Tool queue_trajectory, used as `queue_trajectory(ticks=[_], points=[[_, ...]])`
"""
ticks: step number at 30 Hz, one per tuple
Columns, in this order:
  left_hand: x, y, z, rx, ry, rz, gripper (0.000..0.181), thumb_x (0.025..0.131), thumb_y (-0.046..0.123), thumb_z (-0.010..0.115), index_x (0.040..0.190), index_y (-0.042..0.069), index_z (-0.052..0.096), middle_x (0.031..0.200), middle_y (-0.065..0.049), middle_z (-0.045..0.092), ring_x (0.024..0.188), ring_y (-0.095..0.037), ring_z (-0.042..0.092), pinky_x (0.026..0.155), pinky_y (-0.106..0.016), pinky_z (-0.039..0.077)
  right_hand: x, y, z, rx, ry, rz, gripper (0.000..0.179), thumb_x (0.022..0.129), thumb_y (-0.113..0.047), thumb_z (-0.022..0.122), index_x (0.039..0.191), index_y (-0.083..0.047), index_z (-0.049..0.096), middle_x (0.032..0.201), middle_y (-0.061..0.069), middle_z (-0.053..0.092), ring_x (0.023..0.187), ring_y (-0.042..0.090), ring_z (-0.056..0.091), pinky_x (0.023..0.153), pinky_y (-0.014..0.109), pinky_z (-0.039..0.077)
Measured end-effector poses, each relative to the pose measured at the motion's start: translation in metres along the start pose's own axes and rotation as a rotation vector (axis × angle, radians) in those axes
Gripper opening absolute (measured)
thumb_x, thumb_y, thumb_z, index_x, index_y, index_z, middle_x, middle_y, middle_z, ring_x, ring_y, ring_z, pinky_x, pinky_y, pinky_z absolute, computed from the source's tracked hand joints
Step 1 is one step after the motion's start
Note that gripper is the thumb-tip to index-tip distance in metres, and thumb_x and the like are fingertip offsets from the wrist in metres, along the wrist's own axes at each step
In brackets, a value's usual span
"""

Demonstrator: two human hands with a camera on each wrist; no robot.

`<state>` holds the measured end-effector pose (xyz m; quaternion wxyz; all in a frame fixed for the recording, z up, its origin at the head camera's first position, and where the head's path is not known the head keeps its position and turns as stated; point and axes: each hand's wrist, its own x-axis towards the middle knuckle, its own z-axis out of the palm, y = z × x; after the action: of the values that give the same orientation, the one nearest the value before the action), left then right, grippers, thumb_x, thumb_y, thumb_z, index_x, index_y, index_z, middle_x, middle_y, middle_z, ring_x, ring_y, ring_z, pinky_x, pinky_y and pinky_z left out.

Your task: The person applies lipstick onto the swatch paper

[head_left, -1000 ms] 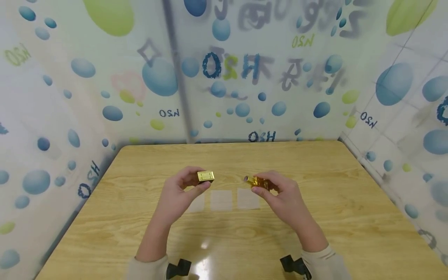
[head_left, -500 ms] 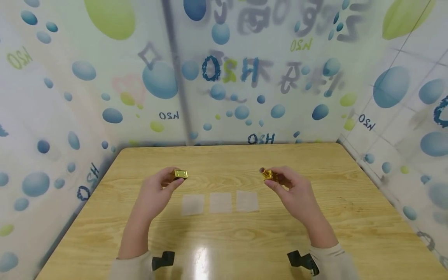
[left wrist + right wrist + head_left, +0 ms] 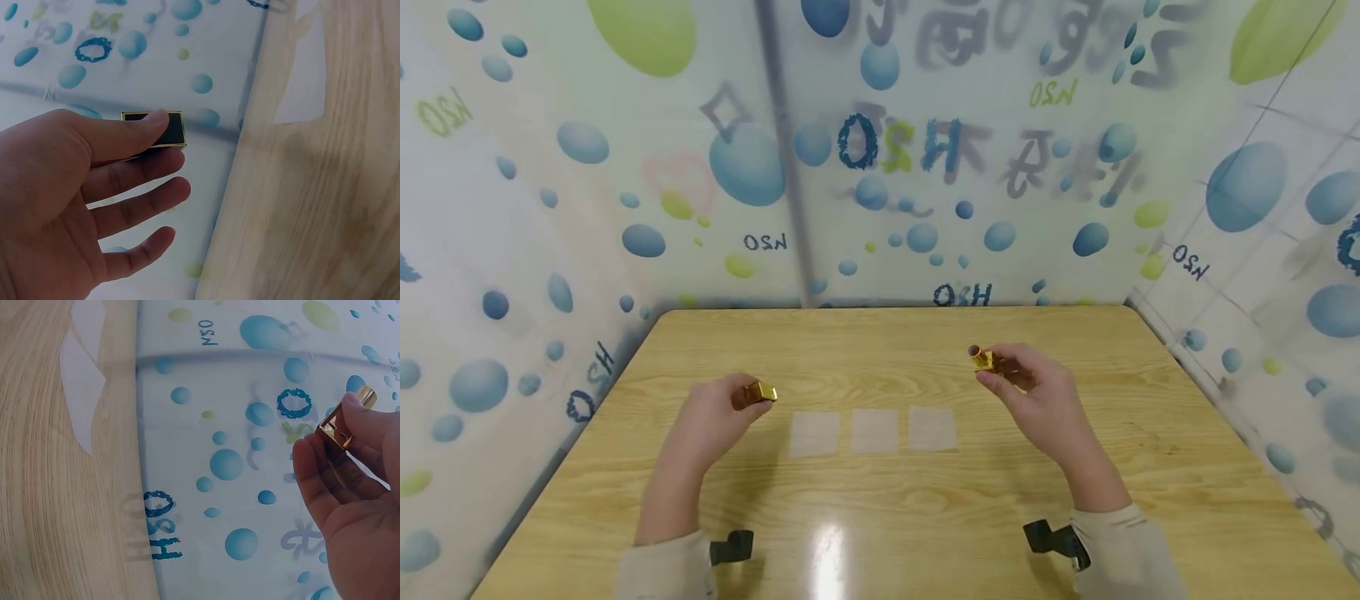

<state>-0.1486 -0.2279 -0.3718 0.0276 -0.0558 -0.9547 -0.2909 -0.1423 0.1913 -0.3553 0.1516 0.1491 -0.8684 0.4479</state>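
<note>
Fingers on the left hand [image 3: 711, 425]: thumb and index pinch a gold-and-black block [image 3: 763, 392]; the other three are spread apart from each other and off the block, per left wrist view. Same view shows a black face with a gold edge, thumb across it. Fingers on the right hand [image 3: 1037, 400]: thumb and fingertips pinch a gold piece [image 3: 981, 359], rectangular body with a round tube at one end. In head view the tube end points up and away from the palm.

Both parts are up off the bench [image 3: 880, 517], well apart, block on the left, gold piece on the right and a bit farther from the person. Between and nearer the person: three pale squares in a row, left square [image 3: 815, 434], middle square [image 3: 875, 431], right square [image 3: 932, 428], flat on the wood, narrow gaps, not touching.

Wrists: beige sleeves [image 3: 1129, 554], black mounts [image 3: 732, 547] on the inner sides. Bright glare patch on the near bench. Beyond the far edge: wall [image 3: 891, 267] with blue and green dots, mirrored lettering.
</note>
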Motion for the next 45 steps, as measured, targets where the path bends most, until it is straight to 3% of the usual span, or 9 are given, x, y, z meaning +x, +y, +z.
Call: queue_trajectory(ticks=[5, 11, 22, 31, 38, 45], points=[[0.002, -0.011, 0.004, 0.026, -0.089, 0.03, 0.01, 0.099, 0.021, 0.077, 0.099, 0.011, 0.074, 0.085, -0.002, 0.068, 0.074, -0.018, 0.054, 0.065, -0.033, 0.045, 0.001, 0.0, 0.001, 0.004, -0.002, 0.004, 0.029, 0.101, -0.017, 0.074, 0.129, -0.009, 0.072, 0.12, 0.01, 0.076, 0.107, 0.025, 0.075, 0.089, 0.009, 0.055], [0.001, -0.023, 0.009, 0.02, -0.145, 0.014, 0.015, 0.099, 0.025, 0.077, 0.094, 0.013, 0.07, 0.082, -0.002, 0.062, 0.072, -0.018, 0.05, 0.064, -0.033, 0.042, 0.003, -0.001, 0.002, 0.013, -0.013, 0.004, 0.028, 0.102, -0.018, 0.073, 0.129, -0.01, 0.072, 0.12, 0.01, 0.076, 0.107, 0.025, 0.074, 0.088, 0.01, 0.056], [0.007, -0.031, 0.013, 0.019, -0.203, 0.037, 0.019, 0.095, 0.024, 0.082, 0.093, 0.011, 0.068, 0.088, -0.003, 0.066, 0.078, -0.017, 0.055, 0.066, -0.032, 0.046, 0.005, -0.002, -0.001, 0.022, -0.009, 0.019, 0.029, 0.102, -0.018, 0.073, 0.13, -0.008, 0.072, 0.119, 0.012, 0.076, 0.106, 0.026, 0.075, 0.086, 0.01, 0.056], [0.008, -0.033, 0.014, -0.012, -0.276, -0.003, 0.022, 0.092, 0.021, 0.084, 0.094, 0.009, 0.065, 0.088, -0.004, 0.063, 0.077, -0.018, 0.053, 0.066, -0.033, 0.044, 0.002, 0.0, 0.0, 0.039, -0.018, 0.049, 0.03, 0.102, -0.02, 0.073, 0.13, -0.01, 0.071, 0.12, 0.011, 0.076, 0.105, 0.023, 0.074, 0.086, 0.01, 0.056], [0.01, -0.037, 0.017, 0.012, -0.289, 0.022, 0.022, 0.091, 0.019, 0.084, 0.095, 0.008, 0.065, 0.087, -0.003, 0.064, 0.077, -0.017, 0.053, 0.067, -0.033, 0.044, -0.005, 0.005, 0.004, 0.074, -0.024, 0.088, 0.03, 0.102, -0.021, 0.074, 0.13, -0.01, 0.072, 0.118, 0.01, 0.076, 0.102, 0.016, 0.072, 0.085, 0.012, 0.058], [0.01, -0.04, 0.018, 0.011, -0.303, 0.021, 0.019, 0.092, 0.015, 0.083, 0.101, 0.007, 0.068, 0.091, -0.005, 0.068, 0.079, -0.018, 0.055, 0.068, -0.033, 0.046, -0.009, 0.009, 0.007, 0.081, -0.018, 0.076, 0.03, 0.102, -0.02, 0.074, 0.13, -0.01, 0.072, 0.117, 0.011, 0.076, 0.101, 0.013, 0.073, 0.084, 0.014, 0.059]])
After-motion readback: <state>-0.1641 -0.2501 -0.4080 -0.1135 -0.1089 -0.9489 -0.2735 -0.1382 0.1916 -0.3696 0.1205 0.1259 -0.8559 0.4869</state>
